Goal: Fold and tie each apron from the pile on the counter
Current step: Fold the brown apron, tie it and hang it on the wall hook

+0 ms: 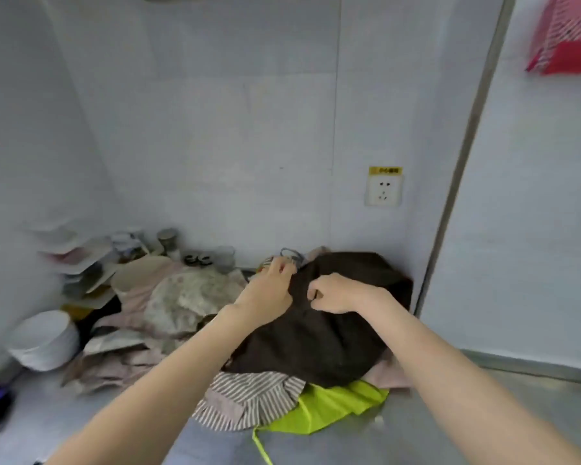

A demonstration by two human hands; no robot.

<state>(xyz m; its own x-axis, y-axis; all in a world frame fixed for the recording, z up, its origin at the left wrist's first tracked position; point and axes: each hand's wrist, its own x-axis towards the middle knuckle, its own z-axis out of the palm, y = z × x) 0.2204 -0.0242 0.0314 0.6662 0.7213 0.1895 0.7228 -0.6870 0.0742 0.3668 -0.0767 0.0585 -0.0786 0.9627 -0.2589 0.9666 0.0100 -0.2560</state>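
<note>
Brown apron (319, 330) tops pile; left hand (269, 293), right hand (336, 293) both pinch its far edge, fingers curled. Striped apron (249, 397), green apron (329, 407) beneath.

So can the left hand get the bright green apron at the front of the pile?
Probably yes. The green apron lies at the pile's near edge with most of it uncovered. The left hand is busy at the dark brown apron, so it must let go first.

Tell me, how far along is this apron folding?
Nothing looks done: no folded, tied apron is in sight. In hand: the left hand and right hand grip the dark brown apron atop the pile. Left: that one, plus the striped, lime green and floral ones, all rumpled.
</note>
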